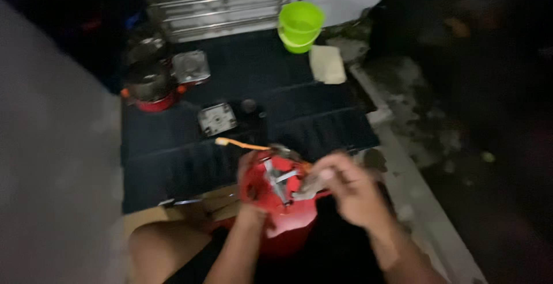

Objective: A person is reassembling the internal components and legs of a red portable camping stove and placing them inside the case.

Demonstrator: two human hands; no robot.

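Observation:
My left hand grips a red round appliance body from its left side and holds it over my lap. An orange-handled toothbrush sticks out to the left above that hand. My right hand is closed on a small grey metal part at the top of the red body, where bare metal pieces show. The picture is blurred by motion.
A dark mat covers the floor ahead. On it lie a square metal part, a red-based pot unit and another metal part. A green bucket, a pale cloth and a metal rack are beyond.

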